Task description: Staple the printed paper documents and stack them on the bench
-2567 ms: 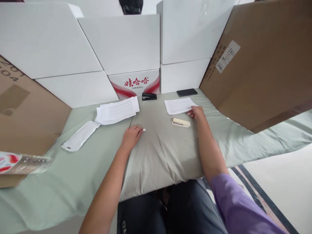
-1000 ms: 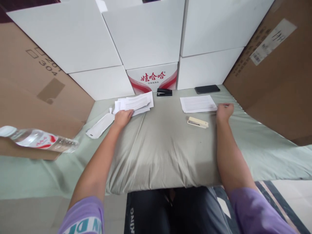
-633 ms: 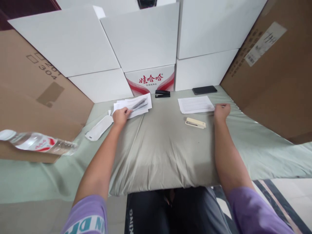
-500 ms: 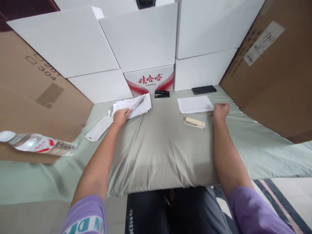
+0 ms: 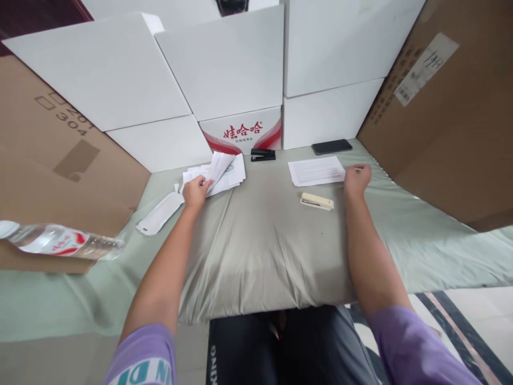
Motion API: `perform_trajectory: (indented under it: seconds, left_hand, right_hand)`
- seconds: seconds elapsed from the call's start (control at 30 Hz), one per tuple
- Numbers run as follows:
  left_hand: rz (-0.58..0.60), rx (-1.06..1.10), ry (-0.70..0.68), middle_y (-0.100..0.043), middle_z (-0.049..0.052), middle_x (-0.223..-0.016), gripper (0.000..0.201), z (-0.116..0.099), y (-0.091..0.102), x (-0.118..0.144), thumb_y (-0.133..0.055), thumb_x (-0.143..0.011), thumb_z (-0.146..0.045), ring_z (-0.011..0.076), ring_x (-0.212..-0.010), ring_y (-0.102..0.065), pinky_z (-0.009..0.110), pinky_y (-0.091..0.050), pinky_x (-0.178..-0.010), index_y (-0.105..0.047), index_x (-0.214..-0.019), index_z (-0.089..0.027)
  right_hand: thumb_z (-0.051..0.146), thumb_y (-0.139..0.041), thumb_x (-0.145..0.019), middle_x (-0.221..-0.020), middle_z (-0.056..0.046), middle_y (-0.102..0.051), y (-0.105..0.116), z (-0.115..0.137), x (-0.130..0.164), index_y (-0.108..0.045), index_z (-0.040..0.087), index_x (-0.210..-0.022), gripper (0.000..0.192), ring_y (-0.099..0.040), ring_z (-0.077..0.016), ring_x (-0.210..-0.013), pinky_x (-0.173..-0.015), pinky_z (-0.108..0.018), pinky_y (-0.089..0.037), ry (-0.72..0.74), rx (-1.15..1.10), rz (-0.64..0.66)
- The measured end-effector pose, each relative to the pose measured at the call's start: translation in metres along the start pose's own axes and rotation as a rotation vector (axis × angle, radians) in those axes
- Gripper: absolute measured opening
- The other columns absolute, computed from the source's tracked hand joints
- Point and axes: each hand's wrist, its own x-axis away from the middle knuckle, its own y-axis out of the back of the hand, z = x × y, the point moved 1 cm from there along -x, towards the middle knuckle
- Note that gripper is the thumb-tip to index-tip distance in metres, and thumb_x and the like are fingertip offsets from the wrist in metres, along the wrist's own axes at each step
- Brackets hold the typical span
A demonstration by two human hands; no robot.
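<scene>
Beyond both hands I see a wall of white boxes [image 5: 224,64], with a big brown carton [image 5: 441,101] leaning in past my right hand [image 5: 356,179] and another brown carton [image 5: 52,160] out past my left hand [image 5: 195,191]. Under both forearms lies a grey-green pillow [image 5: 268,251] on a pale green sheet [image 5: 433,240].

Far out to the left of my left hand a clear water bottle [image 5: 60,241] lies on its side. Just left of that hand is a flat white envelope [image 5: 158,214] on the sheet.

My left hand is closed on the near edge of a loose paper stack [image 5: 228,174], and it lifts the top sheet [image 5: 219,163] so that it curls up off the rest. The stack sits right ahead of that hand, on the far left part of the pillow.

Just to the left of my right hand lies a single printed page [image 5: 316,171], flat. The hand rests loosely curled at the page's right edge; I cannot tell whether the fingers pinch anything. A dark phone [image 5: 332,146] lies beyond the page.

Near my right wrist, on the inner side, is a cream stapler [image 5: 316,201]. Between the two hands and farther off sits a black stapler [image 5: 263,155].
</scene>
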Motion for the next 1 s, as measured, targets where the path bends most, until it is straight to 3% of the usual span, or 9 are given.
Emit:
perform_trajectory:
  seconds: [0.23,0.33,0.43,0.53,0.63,0.7,0.77,0.87,1.0]
  left_hand:
    - [-0.025,0.033,0.029,-0.066,0.003,-0.079,0.028,-0.006,0.004,0.004,-0.062,-0.088,-0.048,0.0187,-0.074,-0.054,0.028,-0.027,-0.062,-0.061,-0.077,-0.022]
    - [-0.099,0.128,0.016,-0.064,0.002,-0.076,0.028,-0.012,0.010,0.008,-0.068,-0.083,-0.046,0.0176,-0.073,-0.053,0.027,-0.028,-0.063,-0.061,-0.074,-0.021]
    - [-0.212,0.354,-0.012,-0.054,-0.002,-0.063,0.035,-0.027,0.023,0.023,-0.074,-0.078,-0.044,0.0132,-0.064,-0.047,0.025,-0.031,-0.062,-0.055,-0.063,-0.019]
    - [-0.262,0.753,0.037,-0.052,-0.004,-0.058,0.034,-0.049,0.035,0.056,-0.079,-0.072,-0.043,0.0108,-0.058,-0.047,0.023,-0.036,-0.059,-0.058,-0.064,-0.018]
    - [-0.254,1.124,0.132,-0.066,-0.001,-0.069,0.030,-0.070,0.039,0.098,-0.081,-0.068,-0.042,0.0123,-0.062,-0.057,0.023,-0.046,-0.061,-0.069,-0.080,-0.017]
    - [-0.192,1.218,0.171,-0.067,-0.001,-0.068,0.032,-0.079,0.035,0.121,-0.084,-0.063,-0.041,0.0120,-0.059,-0.058,0.022,-0.046,-0.058,-0.070,-0.079,-0.017]
    - [-0.102,1.262,0.180,-0.067,-0.001,-0.068,0.035,-0.084,0.027,0.135,-0.087,-0.061,-0.043,0.0125,-0.058,-0.058,0.023,-0.046,-0.056,-0.070,-0.077,-0.016]
    - [-0.007,1.251,0.151,-0.062,-0.001,-0.063,0.042,-0.084,0.012,0.144,-0.083,-0.068,-0.054,0.0127,-0.058,-0.056,0.023,-0.043,-0.054,-0.066,-0.068,-0.016]
    - [0.030,1.207,0.138,-0.057,-0.001,-0.060,0.049,-0.083,0.001,0.148,-0.069,-0.082,-0.061,0.0126,-0.058,-0.053,0.023,-0.041,-0.054,-0.060,-0.063,-0.017]
  right_hand:
    - [0.010,-0.050,-0.079,-0.061,0.008,-0.039,-0.006,0.018,0.014,-0.057,0.017,-0.098,0.022,-0.044,-0.0150,-0.058,-0.067,-0.030,-0.038,0.126,-0.063,0.099]
    - [0.011,-0.050,-0.080,-0.061,0.006,-0.042,-0.001,0.034,0.022,-0.059,0.016,-0.099,0.022,-0.043,-0.0152,-0.059,-0.066,-0.031,-0.037,0.214,-0.090,0.115]
    - [0.011,-0.051,-0.082,-0.064,0.004,-0.048,0.009,0.063,0.046,-0.061,0.018,-0.098,0.021,-0.045,-0.0138,-0.062,-0.067,-0.030,-0.038,0.403,-0.150,0.186]
    - [0.021,-0.057,-0.085,-0.079,-0.001,-0.064,0.017,0.090,0.090,-0.062,0.020,-0.106,0.022,-0.057,-0.0149,-0.074,-0.068,-0.029,-0.043,0.488,-0.324,0.509]
    - [0.043,-0.070,-0.083,-0.112,-0.007,-0.073,0.020,0.098,0.141,-0.062,0.024,-0.120,0.043,-0.066,-0.0204,-0.101,-0.083,-0.033,-0.051,0.280,-0.456,0.988]
    - [0.053,-0.072,-0.080,-0.115,-0.008,-0.074,0.020,0.093,0.166,-0.066,0.024,-0.119,0.050,-0.067,-0.0233,-0.106,-0.088,-0.036,-0.053,0.105,-0.465,1.249]
    - [0.060,-0.072,-0.079,-0.109,-0.008,-0.075,0.019,0.084,0.181,-0.071,0.021,-0.110,0.050,-0.069,-0.0246,-0.102,-0.089,-0.037,-0.054,-0.031,-0.511,1.386]
    - [0.062,-0.074,-0.075,-0.096,-0.006,-0.076,0.015,0.072,0.185,-0.074,0.019,-0.095,0.048,-0.070,-0.0238,-0.091,-0.085,-0.037,-0.055,-0.103,-0.591,1.324]
    - [0.060,-0.072,-0.077,-0.086,-0.005,-0.075,0.009,0.062,0.182,-0.074,0.018,-0.091,0.044,-0.070,-0.0229,-0.082,-0.077,-0.036,-0.055,-0.046,-0.521,1.196]
